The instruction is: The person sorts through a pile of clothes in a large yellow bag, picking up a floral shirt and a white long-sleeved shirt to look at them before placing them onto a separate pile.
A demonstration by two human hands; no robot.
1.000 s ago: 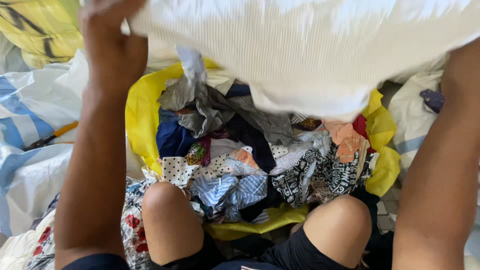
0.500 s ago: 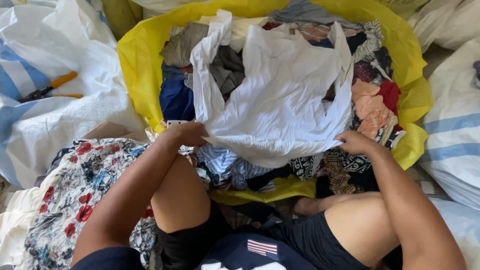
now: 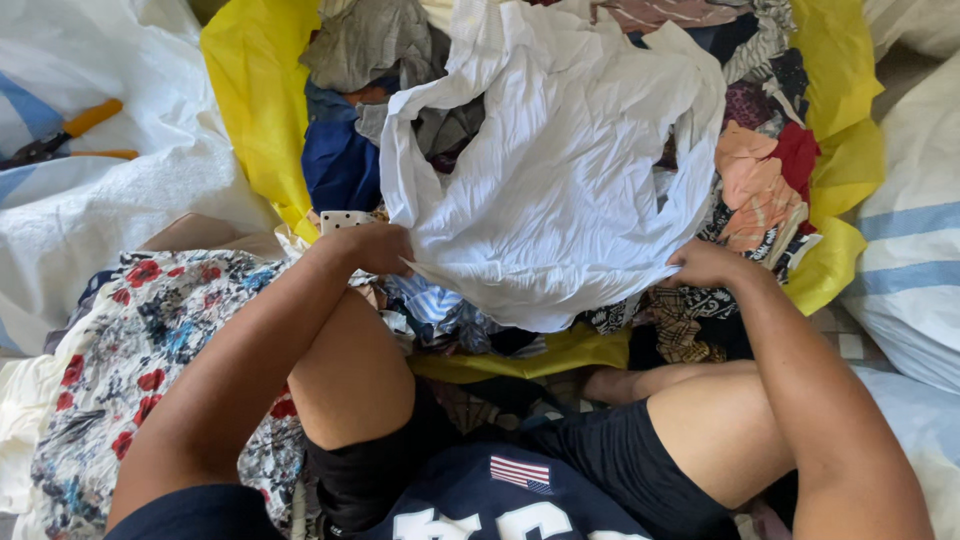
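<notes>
Yellow sack [image 3: 250, 110] of mixed clothes fills the upper frame. I log the white garment [image 3: 560, 170] spread over the heap, left hand [image 3: 375, 247] and right hand [image 3: 705, 262] each pinching its lower edge (no fold made yet); heap remains unsorted.

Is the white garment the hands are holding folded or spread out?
Spread out, though crumpled: the white garment drapes across the clothes pile, left hand and right hand gripping opposite lower edges.
</notes>
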